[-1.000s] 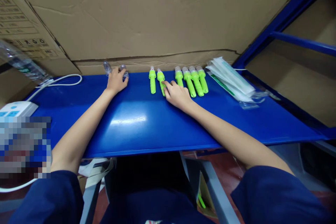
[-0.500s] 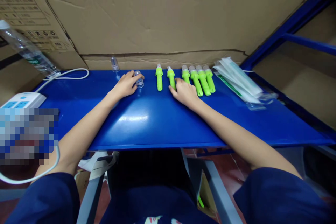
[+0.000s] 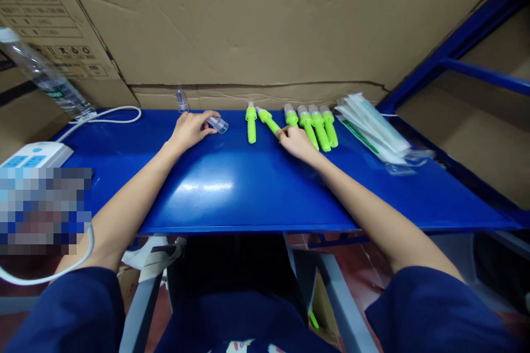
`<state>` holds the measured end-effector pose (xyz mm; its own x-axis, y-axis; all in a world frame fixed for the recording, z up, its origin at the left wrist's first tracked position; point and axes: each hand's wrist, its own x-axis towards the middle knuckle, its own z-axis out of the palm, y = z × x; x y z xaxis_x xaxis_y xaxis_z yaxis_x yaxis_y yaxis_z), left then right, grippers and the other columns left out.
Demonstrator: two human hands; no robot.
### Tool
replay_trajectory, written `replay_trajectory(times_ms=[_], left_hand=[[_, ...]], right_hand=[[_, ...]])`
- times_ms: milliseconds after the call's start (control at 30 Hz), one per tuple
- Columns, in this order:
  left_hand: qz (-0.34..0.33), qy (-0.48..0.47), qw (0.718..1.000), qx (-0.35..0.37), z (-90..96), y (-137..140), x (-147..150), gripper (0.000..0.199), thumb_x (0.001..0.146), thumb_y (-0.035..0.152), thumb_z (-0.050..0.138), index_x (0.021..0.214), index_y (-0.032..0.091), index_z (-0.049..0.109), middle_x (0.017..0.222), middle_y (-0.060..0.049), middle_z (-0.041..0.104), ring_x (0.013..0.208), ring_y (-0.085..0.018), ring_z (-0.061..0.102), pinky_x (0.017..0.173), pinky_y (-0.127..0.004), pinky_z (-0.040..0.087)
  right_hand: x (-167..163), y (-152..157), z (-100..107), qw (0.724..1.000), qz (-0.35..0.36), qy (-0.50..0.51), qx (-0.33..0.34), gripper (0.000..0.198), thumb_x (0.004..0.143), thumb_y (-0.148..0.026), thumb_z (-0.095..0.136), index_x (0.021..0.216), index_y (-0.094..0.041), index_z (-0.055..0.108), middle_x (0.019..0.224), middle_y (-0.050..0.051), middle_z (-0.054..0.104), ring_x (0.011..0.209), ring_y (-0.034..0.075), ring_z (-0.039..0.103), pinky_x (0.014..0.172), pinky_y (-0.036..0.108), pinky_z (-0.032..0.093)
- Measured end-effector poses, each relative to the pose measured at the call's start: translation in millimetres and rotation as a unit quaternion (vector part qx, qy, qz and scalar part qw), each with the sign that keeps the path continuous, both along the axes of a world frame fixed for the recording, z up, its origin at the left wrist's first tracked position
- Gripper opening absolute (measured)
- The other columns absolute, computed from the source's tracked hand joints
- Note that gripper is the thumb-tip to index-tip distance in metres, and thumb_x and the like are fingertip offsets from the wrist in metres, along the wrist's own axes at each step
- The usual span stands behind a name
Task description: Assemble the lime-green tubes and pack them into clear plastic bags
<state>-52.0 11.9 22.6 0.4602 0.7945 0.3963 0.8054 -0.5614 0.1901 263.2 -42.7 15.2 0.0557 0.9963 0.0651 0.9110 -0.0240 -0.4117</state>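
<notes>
My left hand (image 3: 192, 129) has its fingers closed around a clear plastic cap (image 3: 218, 124), tilted with its wide rim toward the right. Behind that hand, a second clear cap (image 3: 181, 100) stands upright by the cardboard. My right hand (image 3: 296, 142) pinches the lower end of a lime-green pen-shaped device (image 3: 269, 121), whose clear tip points up and left. Just left of it lies another green device (image 3: 251, 124), untouched. Several more green devices with translucent caps (image 3: 317, 124) lie side by side, right of and beyond my right hand.
White plastic-wrapped packets (image 3: 375, 127) lie on the right of the blue table (image 3: 248, 193). On the left are a clear bottle (image 3: 45, 77), a white power strip (image 3: 37, 154) and its cable (image 3: 120, 110). A cardboard sheet (image 3: 265, 27) rises along the back edge.
My left hand has tipped the clear cap from upright to slanting and drawn slightly left. My right hand has swung the green device's lower end to the right.
</notes>
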Motion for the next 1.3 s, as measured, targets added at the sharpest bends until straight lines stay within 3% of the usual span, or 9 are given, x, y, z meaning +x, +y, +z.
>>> replay_trajectory(times_ms=[100,200,333,533,667,833,933,1033,1300], left_hand=[[-0.003,-0.087,0.996,-0.031,-3.3,3,0,0.043,0.086,0.035,0.078,0.128,0.027,0.07,0.081,0.0,0.077,0.079,-0.021,0.073,0.072,-0.027,0.045],[-0.029,-0.2,0.975,-0.091,-7.9,6,2,0.046,0.085,0.045,0.078,0.124,0.022,0.069,0.074,0.001,0.074,0.069,-0.019,0.071,0.068,-0.026,0.048],[-0.045,-0.308,0.94,-0.138,-12.0,9,6,0.053,0.091,0.065,0.067,0.116,0.018,0.065,0.056,0.003,0.064,0.051,-0.016,0.064,0.059,-0.025,0.047],[-0.059,-0.363,0.915,-0.166,-9.2,6,12,0.065,0.087,0.083,0.059,0.1,0.019,0.06,0.048,0.005,0.055,0.044,-0.014,0.06,0.053,-0.025,0.049],[-0.061,-0.374,0.91,-0.168,-7.1,3,14,0.065,0.086,0.084,0.059,0.099,0.02,0.06,0.05,0.005,0.055,0.044,-0.013,0.058,0.053,-0.025,0.048],[-0.089,-0.318,0.93,-0.163,-9.9,1,16,0.062,0.087,0.076,0.064,0.109,0.018,0.065,0.054,0.003,0.061,0.05,-0.015,0.062,0.057,-0.026,0.049],[-0.117,-0.274,0.948,-0.108,-11.7,0,18,0.058,0.085,0.069,0.07,0.113,0.018,0.069,0.082,-0.004,0.075,0.071,-0.019,0.071,0.073,-0.03,0.054],[-0.118,-0.252,0.96,-0.04,-11.4,-1,19,0.057,0.086,0.067,0.071,0.114,0.018,0.071,0.111,-0.009,0.077,0.098,-0.024,0.072,0.09,-0.035,0.054],[-0.125,-0.165,0.978,-0.036,-12.0,-4,21,0.05,0.088,0.064,0.071,0.105,0.017,0.071,0.105,-0.008,0.075,0.094,-0.024,0.068,0.086,-0.034,0.05]], right_hand=[[6,4,-2,0.994,-0.023,0.107,-0.011,0.033,0.107,-0.027,0.041,0.081,-0.019,0.059,0.072,0.01,0.068,0.062,0.021,0.065,0.066,0.033,0.051],[11,10,-10,0.979,-0.021,0.204,-0.004,0.03,0.109,-0.028,0.04,0.084,-0.02,0.055,0.064,0.002,0.059,0.048,0.015,0.053,0.054,0.029,0.048],[19,20,-22,0.961,0.018,0.272,0.05,0.003,0.103,-0.023,0.049,0.103,-0.022,0.053,0.092,0.006,0.069,0.061,0.014,0.062,0.055,0.028,0.053],[32,24,-23,0.966,0.141,0.124,0.175,0.026,0.096,-0.018,0.049,0.121,-0.022,0.054,0.11,0.014,0.071,0.093,0.029,0.071,0.089,0.05,0.059],[37,20,-17,0.955,0.165,0.008,0.248,0.032,0.093,-0.015,0.046,0.123,-0.019,0.054,0.12,0.02,0.069,0.112,0.038,0.067,0.097,0.056,0.053],[35,15,-13,0.945,0.185,-0.036,0.268,0.029,0.095,-0.017,0.047,0.122,-0.02,0.056,0.118,0.018,0.07,0.109,0.037,0.066,0.092,0.053,0.053],[34,14,-10,0.936,0.209,-0.032,0.282,0.026,0.094,-0.02,0.051,0.12,-0.021,0.057,0.116,0.017,0.07,0.108,0.036,0.066,0.093,0.052,0.053],[31,12,-7,0.927,0.228,-0.014,0.296,0.024,0.094,-0.023,0.054,0.118,-0.021,0.058,0.116,0.016,0.071,0.108,0.035,0.065,0.094,0.051,0.052],[21,5,-8,0.928,0.247,0.009,0.278,0.023,0.098,-0.028,0.052,0.119,-0.022,0.059,0.12,0.016,0.069,0.113,0.035,0.063,0.102,0.052,0.049]])
